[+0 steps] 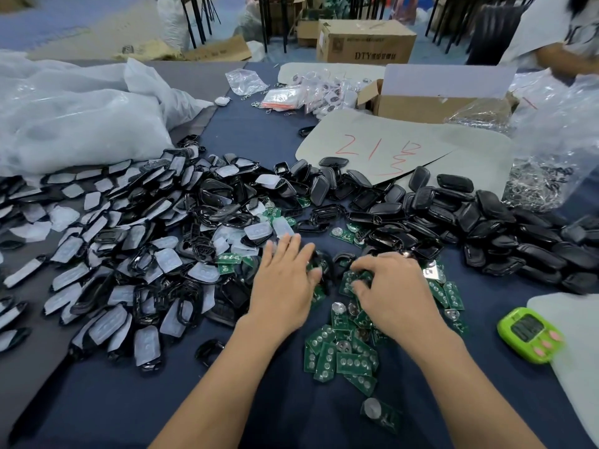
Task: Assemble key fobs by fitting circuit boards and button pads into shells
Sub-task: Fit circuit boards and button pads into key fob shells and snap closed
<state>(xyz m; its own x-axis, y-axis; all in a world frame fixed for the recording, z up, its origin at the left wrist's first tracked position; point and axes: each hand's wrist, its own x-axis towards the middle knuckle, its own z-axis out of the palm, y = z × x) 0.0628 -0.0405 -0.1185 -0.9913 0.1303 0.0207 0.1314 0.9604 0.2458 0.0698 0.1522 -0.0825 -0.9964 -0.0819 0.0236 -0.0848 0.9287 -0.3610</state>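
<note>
My left hand (285, 283) lies flat with straight fingers over a black shell (325, 261) and a few green boards at the table's middle. My right hand (392, 290) is just to its right; its curled fingers and thumb pinch a green circuit board (350, 281). A loose heap of green circuit boards (343, 358) with round contacts lies below both hands. Translucent white button pads (259, 230) sit just beyond my left fingertips. Black shell frames fitted with pads (146, 254) spread to the left. Closed black shell halves (486, 222) pile up to the right.
A green timer (528, 333) lies at the right. Behind the piles are a grey sheet with red writing (372, 140), an open cardboard box (431, 102), a bag of metal rings (534, 186) and big plastic bags (81, 118). Another person (567, 43) works at the far right.
</note>
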